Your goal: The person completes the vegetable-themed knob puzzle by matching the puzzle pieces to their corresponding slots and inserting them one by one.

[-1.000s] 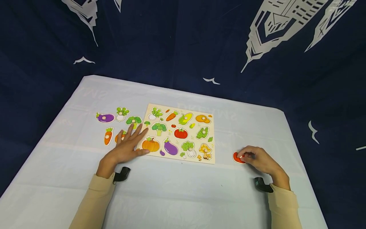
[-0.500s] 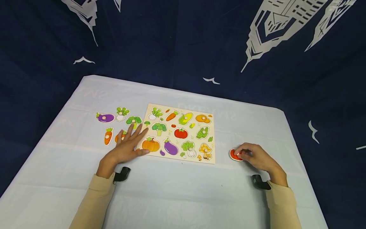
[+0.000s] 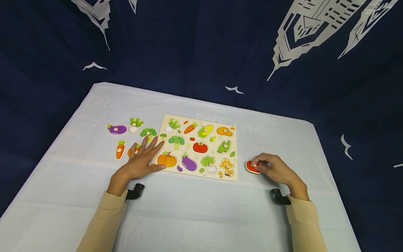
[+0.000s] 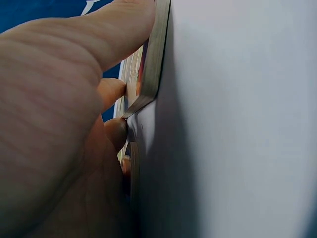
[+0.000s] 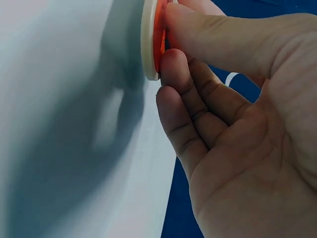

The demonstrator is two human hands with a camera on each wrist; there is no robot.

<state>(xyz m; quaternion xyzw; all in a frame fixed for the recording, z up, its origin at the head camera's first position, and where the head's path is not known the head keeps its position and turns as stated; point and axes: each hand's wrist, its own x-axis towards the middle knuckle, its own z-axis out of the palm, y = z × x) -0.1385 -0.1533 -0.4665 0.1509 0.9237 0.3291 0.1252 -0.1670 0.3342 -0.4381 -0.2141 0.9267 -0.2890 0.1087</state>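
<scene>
My right hand pinches the red tomato puzzle piece between thumb and fingertips, to the right of the wooden peg puzzle board. In the right wrist view, the piece is tilted on edge in that camera's picture, close over its shadow on the cloth. My left hand lies with fingers spread across the board's left edge; its thumb is on the lower left corner. Its fingertips reach the broccoli piece and partly hide an orange piece. The left wrist view shows the thumb on the board's edge.
Loose eggplant, white radish and carrot pieces lie left of the board. Corn, mushroom and several other knobbed pieces sit in the board. A white cloth covers the table, before a dark blue curtain.
My right hand has moved left and slightly away from me with the tomato piece, closer to the board. The left hand has stayed in place; the head view has shifted slightly.
</scene>
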